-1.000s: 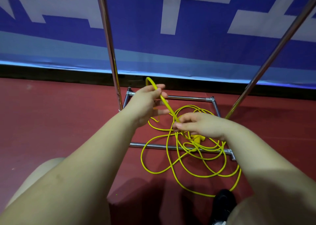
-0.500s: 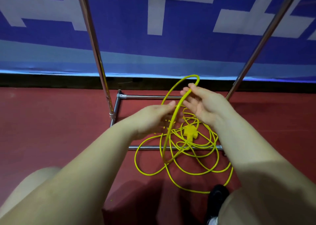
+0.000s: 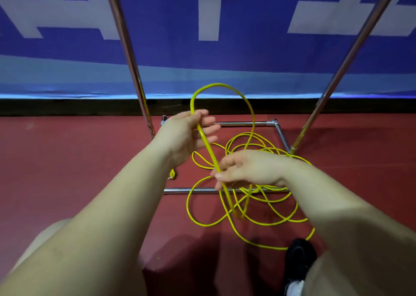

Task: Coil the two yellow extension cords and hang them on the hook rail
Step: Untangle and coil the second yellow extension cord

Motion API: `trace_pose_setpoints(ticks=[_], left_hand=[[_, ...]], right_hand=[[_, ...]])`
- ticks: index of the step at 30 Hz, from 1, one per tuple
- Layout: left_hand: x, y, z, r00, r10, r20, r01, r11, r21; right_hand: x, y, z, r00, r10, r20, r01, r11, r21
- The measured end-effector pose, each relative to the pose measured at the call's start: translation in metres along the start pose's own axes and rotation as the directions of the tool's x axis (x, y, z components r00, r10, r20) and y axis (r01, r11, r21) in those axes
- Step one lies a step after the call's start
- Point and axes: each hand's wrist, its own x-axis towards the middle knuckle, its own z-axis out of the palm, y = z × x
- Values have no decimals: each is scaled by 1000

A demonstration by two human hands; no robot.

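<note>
Counting hands: two in shot, both bare, both on the same yellow cord (image 3: pixel 206 142).
Left hand (image 3: pixel 186 133): raised above the floor, fingers curled loosely round the cord, which runs across the palm; fingertips point right.
Right hand (image 3: pixel 247 167): lower and nearer, thumb and fingers pinching the cord just below the left hand's hold.
Loop (image 3: pixel 225 88): one big arch of cord rises out of the top of the left hand, curves over and drops on the right side back into the pile.
Pile (image 3: pixel 258 205): yellow cord lying in many loose tangled rings on the red floor (image 3: pixel 78 172), under and beyond the right hand; how many cords make it up, cannot tell.
Plug (image 3: pixel 172 174): one yellow end piece peeks out beside the left wrist, on the floor.
Rack base (image 3: pixel 236 123): one metal rectangle of tubes on the floor; the pile spills across its near bar.
Poles: two shiny uprights, left pole (image 3: pixel 128 55) and right pole (image 3: pixel 351 55), leaning apart toward the top.
Backdrop: one blue banner (image 3: pixel 247 55) with white blocks behind.
Shoe (image 3: pixel 299 255): one dark shoe at the bottom, a strand of cord passing just beside it.
</note>
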Motion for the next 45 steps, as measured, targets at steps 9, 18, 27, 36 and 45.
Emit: trace_pose_setpoints(ticks=[9,18,27,36,45], left_hand=[[-1,-13,3,980,-129,151,75,944,321],[-9,-34,11,928,-78,365,-120,864,489],[-7,-13,-4,994,16,104,-24,997,78],[-10,-28,-3,966,-32,256,-87,894,440],[-13,-33,9,952,23,304,-175,858,483]], right_hand=[[-7,-13,-25,948,-20,-318,183,851,492],[-6,-6,-50,853,116,-509,402,476,783],[-4,7,-2,985,-124,-121,120,992,-40],[-3,-25,-22,838,-32,-545,415,687,597],[-4,-15,-34,897,-25,-442,326,713,621]])
